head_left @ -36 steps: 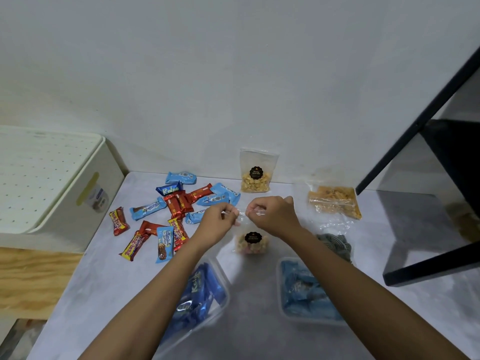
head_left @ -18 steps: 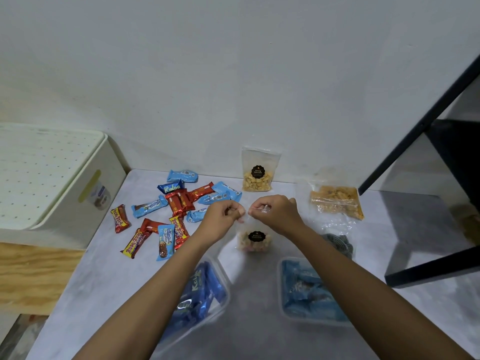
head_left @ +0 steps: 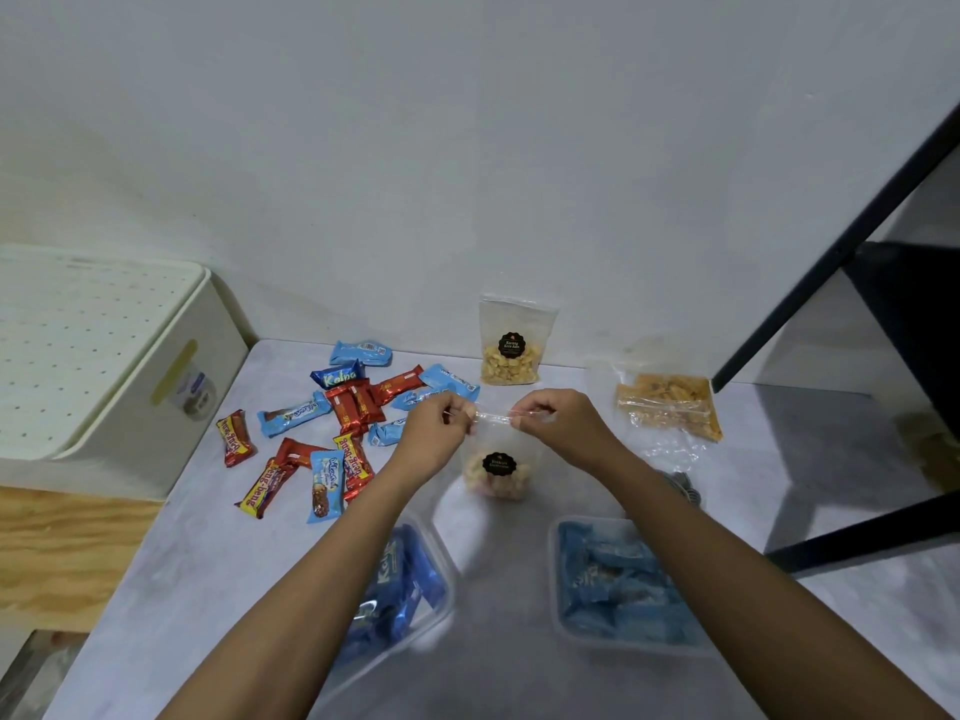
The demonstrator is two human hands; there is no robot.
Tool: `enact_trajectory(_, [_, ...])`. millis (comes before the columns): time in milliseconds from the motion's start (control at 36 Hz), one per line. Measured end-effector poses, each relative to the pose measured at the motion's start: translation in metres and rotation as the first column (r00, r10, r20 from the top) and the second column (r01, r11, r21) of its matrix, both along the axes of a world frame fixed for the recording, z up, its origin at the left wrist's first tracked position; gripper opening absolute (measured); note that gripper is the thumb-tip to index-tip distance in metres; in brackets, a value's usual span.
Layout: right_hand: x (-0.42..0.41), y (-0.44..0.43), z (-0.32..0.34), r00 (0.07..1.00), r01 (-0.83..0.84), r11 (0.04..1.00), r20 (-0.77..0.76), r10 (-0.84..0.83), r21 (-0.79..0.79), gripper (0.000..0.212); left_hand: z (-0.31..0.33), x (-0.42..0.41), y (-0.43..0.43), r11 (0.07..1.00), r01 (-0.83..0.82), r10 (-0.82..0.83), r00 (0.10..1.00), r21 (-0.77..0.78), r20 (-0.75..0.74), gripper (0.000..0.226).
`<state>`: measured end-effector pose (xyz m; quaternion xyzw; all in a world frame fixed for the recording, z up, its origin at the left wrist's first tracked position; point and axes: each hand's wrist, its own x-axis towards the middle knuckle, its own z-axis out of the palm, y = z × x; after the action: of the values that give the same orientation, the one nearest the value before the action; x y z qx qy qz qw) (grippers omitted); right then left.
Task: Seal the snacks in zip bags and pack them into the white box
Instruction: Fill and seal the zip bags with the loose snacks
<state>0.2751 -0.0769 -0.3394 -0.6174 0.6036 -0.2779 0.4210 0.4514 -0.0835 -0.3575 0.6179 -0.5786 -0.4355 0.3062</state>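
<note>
The left hand point(head_left: 436, 433) and the right hand point(head_left: 561, 426) are raised over the middle of the desk point(head_left: 208, 553), each pinching one end of the top strip of a clear zip bag point(head_left: 496, 459). The bag hangs upright between them, with pale snack pieces at its bottom and a round black label on its front. Toward the back edge of the desk, against the wall, a second zip bag of yellow snacks point(head_left: 511, 345) stands upright. Near the back right lies a flat bag of orange sticks point(head_left: 670, 407) on crumpled clear plastic. Loose red and blue wrapped snack bars point(head_left: 332, 423) are scattered over the back left part of the desk. Along the near edge sit two clear tubs with blue packets, the left tub point(head_left: 405, 589) under the left forearm and the right tub point(head_left: 618, 584) under the right forearm. The white box point(head_left: 104, 366), lid on, stands just off the desk's left edge on a wooden surface.
</note>
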Motion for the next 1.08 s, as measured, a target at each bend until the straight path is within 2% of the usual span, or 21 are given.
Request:
enact_trajectory(139, [-0.009, -0.001, -0.005, 0.997, 0.003, 1.0, -0.078, -0.001, 0.022, 0.01, -0.001, -0.006, 0.005, 0.998, 0.039, -0.035, 0.997, -0.056, 0.065, 0.012])
enact_trajectory(278, [-0.011, -0.006, -0.006, 0.993, 0.028, 1.0, -0.118, -0.028, -0.008, 0.008, -0.004, -0.012, 0.01, 0.995, -0.039, 0.04, 0.999, -0.091, 0.016, 0.006])
enact_trajectory(444, [-0.021, -0.002, -0.002, 0.999, 0.042, 0.998, 0.003, -0.042, 0.046, 0.01, 0.002, -0.013, 0.012, 0.991, -0.058, 0.063, 0.997, -0.123, 0.039, 0.009])
enact_trajectory(667, [-0.021, 0.004, -0.005, 0.996, 0.066, 0.998, -0.057, -0.066, -0.013, 0.008, 0.004, -0.011, 0.011, 0.987, -0.082, 0.093, 0.993, -0.138, 0.074, 0.012])
enact_trajectory(778, [-0.018, 0.006, -0.006, 0.995, 0.065, 0.995, -0.065, -0.07, -0.071, 0.006, 0.002, -0.011, 0.013, 0.972, -0.169, 0.173, 0.985, -0.165, 0.008, 0.01])
enact_trajectory(806, [-0.018, 0.007, -0.006, 0.995, 0.054, 0.994, -0.078, -0.062, -0.096, 0.006, 0.002, -0.011, 0.015, 0.962, -0.213, 0.212, 0.977, -0.168, -0.025, 0.015])
enact_trajectory(889, [-0.018, 0.01, -0.005, 0.99, -0.013, 0.985, -0.14, -0.011, -0.172, 0.006, 0.006, -0.016, 0.024, 0.95, -0.302, 0.294, 0.951, -0.085, -0.095, 0.03])
enact_trajectory(1000, [-0.019, 0.01, -0.007, 0.971, -0.137, 0.959, -0.226, 0.08, -0.249, 0.006, 0.003, -0.022, 0.032, 0.974, -0.211, 0.223, 0.958, 0.083, -0.178, 0.027])
enact_trajectory(1083, [-0.02, 0.009, -0.003, 0.962, -0.18, 0.96, -0.241, 0.127, -0.213, 0.006, 0.002, -0.021, 0.03, 0.967, -0.181, 0.233, 0.917, 0.181, -0.324, 0.02])
